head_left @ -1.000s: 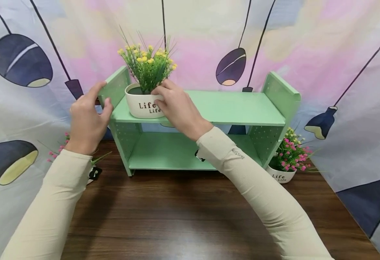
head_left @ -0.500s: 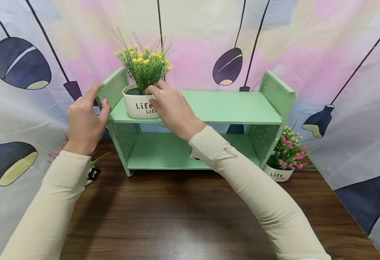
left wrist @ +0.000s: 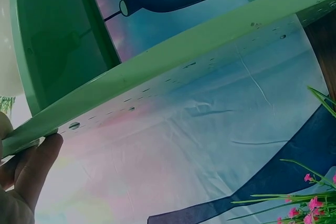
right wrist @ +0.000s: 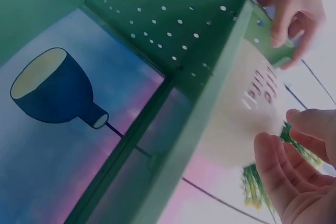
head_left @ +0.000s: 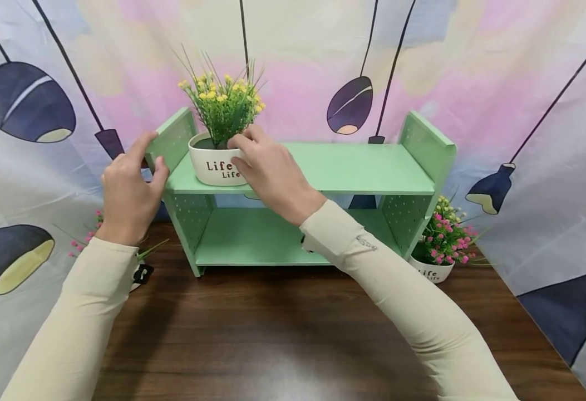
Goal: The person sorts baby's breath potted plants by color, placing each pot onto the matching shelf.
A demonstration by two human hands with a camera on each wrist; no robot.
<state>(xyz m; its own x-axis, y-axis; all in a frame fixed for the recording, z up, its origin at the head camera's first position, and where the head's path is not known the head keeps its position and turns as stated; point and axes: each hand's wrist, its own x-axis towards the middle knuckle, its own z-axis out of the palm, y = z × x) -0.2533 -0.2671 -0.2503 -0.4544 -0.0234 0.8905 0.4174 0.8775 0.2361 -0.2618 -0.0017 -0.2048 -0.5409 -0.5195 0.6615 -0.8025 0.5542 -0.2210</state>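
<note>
A white oval flower pot (head_left: pixel 215 167) with brown "Life" lettering stands upright on the left end of the green shelf's (head_left: pixel 353 167) top board. Yellow flowers and thin green blades (head_left: pixel 222 103) rise from it. My right hand (head_left: pixel 275 172) pinches the right part of its rim, thumb in front and index finger at the inner side. With the left hand (head_left: pixel 132 192) I grip the upper edge of the shelf's left side panel (head_left: pixel 172 139). In the left wrist view, fingertips (left wrist: pixel 50 148) show beneath that panel's edge. The right wrist view shows the right fingers (right wrist: pixel 268 156) against the pot (right wrist: pixel 236 114).
A second "Life" pot (head_left: pixel 433 271) with pink and yellow flowers (head_left: pixel 445 231) stands on the brown wooden table (head_left: pixel 282 328), right of the shelf. More pink flowers (head_left: pixel 89 234) show behind the left wrist. A lamp-patterned cloth (head_left: pixel 303 67) hangs behind.
</note>
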